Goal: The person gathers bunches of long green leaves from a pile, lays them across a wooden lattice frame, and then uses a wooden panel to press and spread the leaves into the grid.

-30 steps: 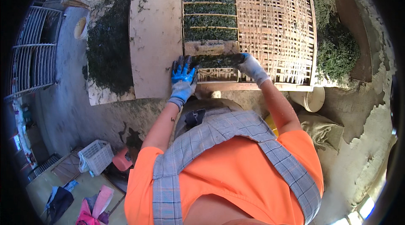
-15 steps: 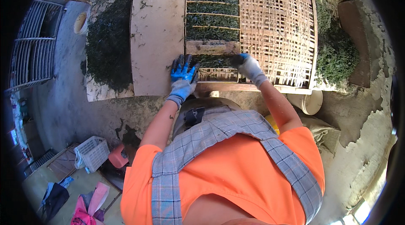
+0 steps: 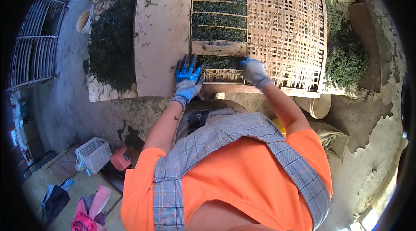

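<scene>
Head view, left hand: my left hand (image 3: 187, 77), in a blue-and-grey glove with darkened fingertips, lies palm down at the near right corner of a wide pale board (image 3: 162, 27), its fingers spread apart and pointing away from me
Head view, right hand: my right hand (image 3: 254, 71), gloved alike, is at the right end of the nearest green strip (image 3: 219, 62) — its fingers are bent, and I cannot tell whether they are clamped on any of the green
Nearest strip: dark green shreds in a narrow slot, lying between my two hands, just on my side of a pale wooden bar (image 3: 219, 48)
Beyond the bar: a column of further green strips (image 3: 219, 21), parted by thin pale slats
Closest slot: woven strands show through it, just below the nearest strip
Right of the column: a wide woven mat (image 3: 286, 27) with a wooden edge
Outer sides: a dark green heap (image 3: 110, 49) left of the board, another green heap (image 3: 344, 60) right of the mat
Floor: a white bucket (image 3: 320, 106) at the right, near the mat's corner — a white crate (image 3: 96, 155) and a red container (image 3: 120, 158) at the lower left
My clothes: a checked apron (image 3: 234, 128) over an orange shirt (image 3: 242, 170)
</scene>
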`<state>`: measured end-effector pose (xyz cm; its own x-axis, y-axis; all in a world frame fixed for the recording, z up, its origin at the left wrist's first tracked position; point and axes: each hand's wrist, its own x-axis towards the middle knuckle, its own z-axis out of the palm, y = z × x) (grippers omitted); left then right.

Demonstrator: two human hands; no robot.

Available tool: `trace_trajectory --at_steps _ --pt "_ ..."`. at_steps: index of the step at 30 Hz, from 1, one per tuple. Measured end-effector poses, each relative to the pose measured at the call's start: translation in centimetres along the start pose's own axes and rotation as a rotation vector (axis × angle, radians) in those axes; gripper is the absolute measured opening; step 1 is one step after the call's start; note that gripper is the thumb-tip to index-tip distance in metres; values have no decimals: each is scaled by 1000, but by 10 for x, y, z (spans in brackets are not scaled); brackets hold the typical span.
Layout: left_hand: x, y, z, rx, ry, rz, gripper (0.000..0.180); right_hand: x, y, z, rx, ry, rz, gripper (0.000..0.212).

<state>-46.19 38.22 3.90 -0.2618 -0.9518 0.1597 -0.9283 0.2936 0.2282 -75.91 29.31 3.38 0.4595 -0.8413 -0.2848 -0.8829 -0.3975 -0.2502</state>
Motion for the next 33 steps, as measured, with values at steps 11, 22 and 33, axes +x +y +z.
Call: trace_trajectory --at_steps 11,22,33 --pt "-1 0 1 -7 18 -2 46 -1 -17 -8 -110 -56 98 27" --pt "-2 2 1 29 19 -11 45 7 5 -24 930 -106 178 27" --pt "4 4 -13 -78 74 -33 35 65 -68 -34 -5 307 -76 35"
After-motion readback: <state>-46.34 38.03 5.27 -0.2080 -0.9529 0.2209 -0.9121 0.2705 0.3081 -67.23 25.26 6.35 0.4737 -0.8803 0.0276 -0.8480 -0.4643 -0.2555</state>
